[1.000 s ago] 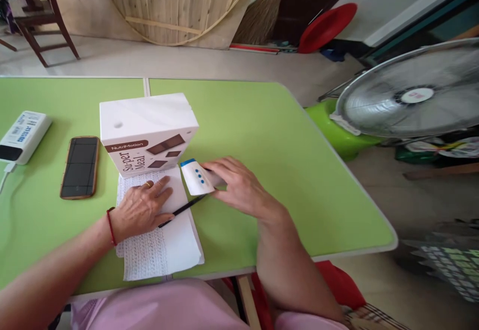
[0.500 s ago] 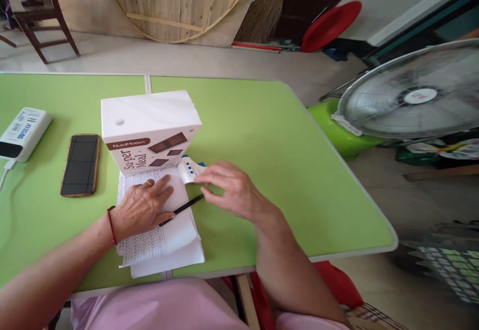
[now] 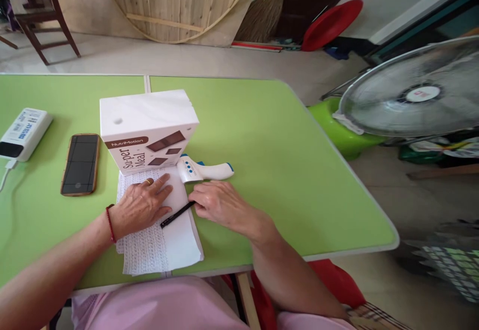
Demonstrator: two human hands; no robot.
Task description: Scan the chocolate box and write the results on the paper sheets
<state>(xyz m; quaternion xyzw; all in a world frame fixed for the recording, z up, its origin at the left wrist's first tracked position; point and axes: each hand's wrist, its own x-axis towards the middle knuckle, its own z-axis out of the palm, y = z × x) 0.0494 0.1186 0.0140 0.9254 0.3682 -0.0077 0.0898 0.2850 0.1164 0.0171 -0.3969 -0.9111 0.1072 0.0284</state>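
Note:
My left hand (image 3: 144, 202) lies with fingers spread on sheets of paper (image 3: 175, 247) covered partly in dense handwriting. Pinched at one end by my right hand (image 3: 219, 201) is a black pen (image 3: 177, 214), slanting across the page towards my left thumb. Just beyond the right hand, a white and blue infrared thermometer (image 3: 215, 171) rests on its side. A white NutriMotion box (image 3: 149, 113) stands at the top of the papers, covering their far edge.
The green table (image 3: 299, 195) ends at a rounded right corner. Left of the box lie a phone (image 3: 80, 164) and a white power bank (image 3: 25, 133) with a cable. A fan (image 3: 417, 93) stands beyond the table's right edge.
My right hand has moved down and left from the thermometer and closed on the pen's end. The thermometer's handle is now uncovered. My left hand stays on the paper, whose lower sheets have shifted.

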